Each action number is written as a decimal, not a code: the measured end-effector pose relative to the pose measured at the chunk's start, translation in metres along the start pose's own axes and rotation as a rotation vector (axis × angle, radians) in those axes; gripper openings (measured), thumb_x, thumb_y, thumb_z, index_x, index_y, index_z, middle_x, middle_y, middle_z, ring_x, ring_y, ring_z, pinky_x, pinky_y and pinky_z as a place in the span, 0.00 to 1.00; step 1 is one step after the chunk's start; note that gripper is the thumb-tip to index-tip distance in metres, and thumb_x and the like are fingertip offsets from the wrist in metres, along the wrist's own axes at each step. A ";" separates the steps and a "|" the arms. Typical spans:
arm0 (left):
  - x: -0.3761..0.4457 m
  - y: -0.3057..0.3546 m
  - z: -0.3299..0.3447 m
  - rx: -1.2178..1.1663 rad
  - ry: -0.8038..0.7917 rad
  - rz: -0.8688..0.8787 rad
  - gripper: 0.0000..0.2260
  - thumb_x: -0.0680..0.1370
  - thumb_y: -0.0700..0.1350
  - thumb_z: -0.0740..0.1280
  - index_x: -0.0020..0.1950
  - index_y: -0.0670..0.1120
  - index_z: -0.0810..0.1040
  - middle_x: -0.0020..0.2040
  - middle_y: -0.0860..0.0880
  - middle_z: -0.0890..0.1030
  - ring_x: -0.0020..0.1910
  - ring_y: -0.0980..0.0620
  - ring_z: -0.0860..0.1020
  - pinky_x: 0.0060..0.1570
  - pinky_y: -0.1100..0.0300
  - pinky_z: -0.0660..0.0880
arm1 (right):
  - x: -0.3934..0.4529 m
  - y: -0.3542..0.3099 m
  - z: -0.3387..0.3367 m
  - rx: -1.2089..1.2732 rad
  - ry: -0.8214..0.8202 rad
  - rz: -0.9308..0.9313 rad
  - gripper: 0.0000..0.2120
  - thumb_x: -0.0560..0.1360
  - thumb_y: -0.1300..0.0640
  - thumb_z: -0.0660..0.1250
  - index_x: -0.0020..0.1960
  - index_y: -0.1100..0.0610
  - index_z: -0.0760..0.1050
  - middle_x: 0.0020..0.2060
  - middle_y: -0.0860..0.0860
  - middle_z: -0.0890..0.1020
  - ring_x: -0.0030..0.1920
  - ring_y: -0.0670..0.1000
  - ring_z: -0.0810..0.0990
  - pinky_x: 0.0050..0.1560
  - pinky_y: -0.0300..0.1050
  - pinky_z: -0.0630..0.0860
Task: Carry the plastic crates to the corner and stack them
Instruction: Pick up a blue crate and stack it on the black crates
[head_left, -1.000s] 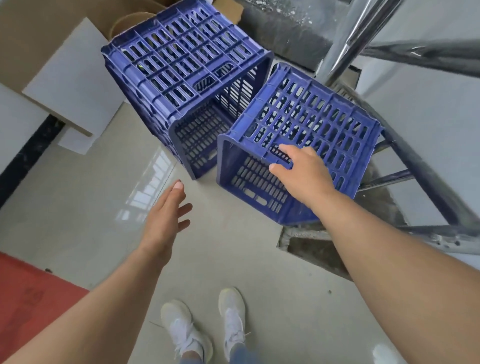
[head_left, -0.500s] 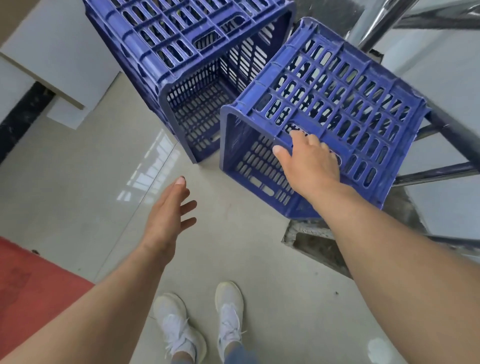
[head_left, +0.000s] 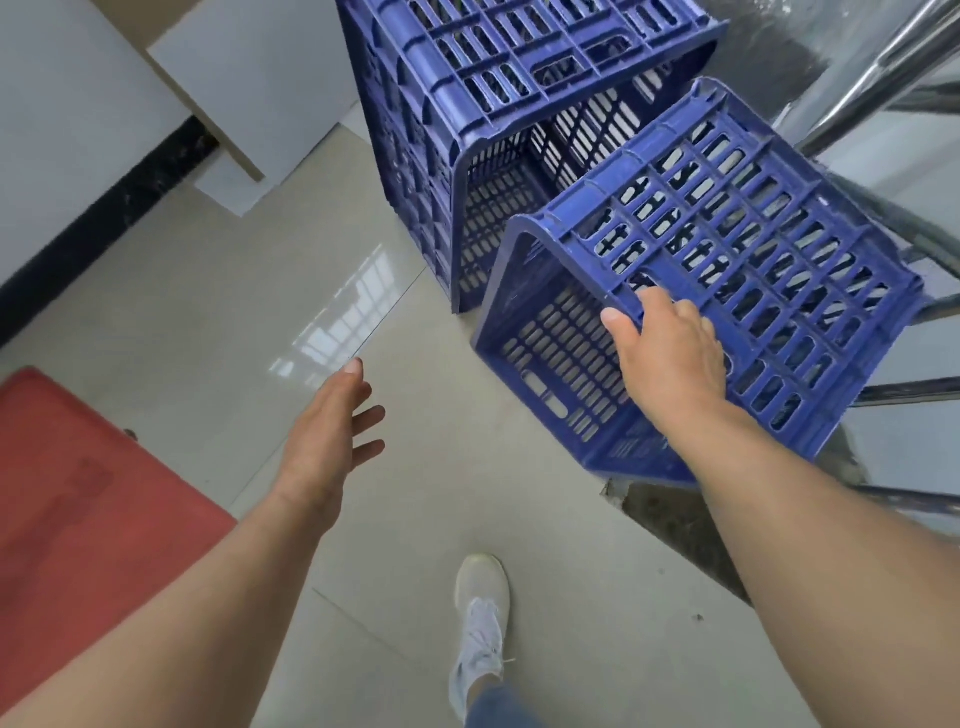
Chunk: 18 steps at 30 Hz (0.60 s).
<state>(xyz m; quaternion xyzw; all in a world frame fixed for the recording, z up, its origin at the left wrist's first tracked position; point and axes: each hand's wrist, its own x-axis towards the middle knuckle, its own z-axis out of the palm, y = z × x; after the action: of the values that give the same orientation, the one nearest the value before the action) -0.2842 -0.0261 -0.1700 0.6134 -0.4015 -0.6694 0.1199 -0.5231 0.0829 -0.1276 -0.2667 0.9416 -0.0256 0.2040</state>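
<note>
**crate_guy:** Moved since the earlier shots: the near blue slatted crate got tipped up more and sat closer under the camera, while the far blue crate slid toward the top edge of the view. Only one white sneaker showed where two were planted side by side before, so I'd say the person was mid-step.

**stackwatcher:** How far along was it though?

**crate_guy:** Barely started, my guess. Both crates lay on their sides on the tiled floor, just beside each other near the steel railing, openings facing the person. Nothing was stacked, and I couldn't tell which corner was meant.

**stackwatcher:** And the hands?

**crate_guy:** The right hand was curled over the near crate's upper rim, thumb on the edge and fingers hooked into the slats, so it had that crate in its grip. It looked tilted, though I couldn't tell if it had fully left the floor. The left hand hung free over the floor, fingers loosely spread, holding nothing, about like before. Lifting, carrying and stacking were all still left.
</note>
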 end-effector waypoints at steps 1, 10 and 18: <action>-0.002 -0.002 -0.009 -0.011 0.006 0.001 0.22 0.79 0.59 0.57 0.71 0.53 0.67 0.63 0.53 0.74 0.59 0.52 0.77 0.55 0.50 0.75 | -0.007 -0.006 0.003 0.001 0.001 -0.003 0.25 0.80 0.42 0.52 0.70 0.57 0.64 0.65 0.61 0.71 0.65 0.64 0.67 0.62 0.59 0.65; -0.038 -0.036 -0.125 -0.077 0.063 0.031 0.18 0.78 0.60 0.57 0.66 0.56 0.70 0.64 0.53 0.74 0.58 0.53 0.77 0.57 0.50 0.75 | -0.093 -0.074 0.032 -0.012 0.048 -0.054 0.25 0.80 0.41 0.51 0.65 0.59 0.66 0.62 0.62 0.72 0.62 0.64 0.69 0.56 0.58 0.67; -0.066 -0.080 -0.244 -0.128 0.188 0.007 0.22 0.79 0.58 0.56 0.71 0.52 0.68 0.64 0.52 0.74 0.58 0.51 0.76 0.52 0.52 0.74 | -0.160 -0.164 0.068 0.016 0.072 -0.120 0.26 0.80 0.40 0.49 0.64 0.59 0.67 0.59 0.63 0.74 0.58 0.65 0.73 0.48 0.55 0.67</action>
<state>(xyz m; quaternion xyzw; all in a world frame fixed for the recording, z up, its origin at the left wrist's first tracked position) -0.0194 -0.0259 -0.1588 0.6630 -0.3471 -0.6328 0.1985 -0.2916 0.0282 -0.1044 -0.3202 0.9304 -0.0549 0.1700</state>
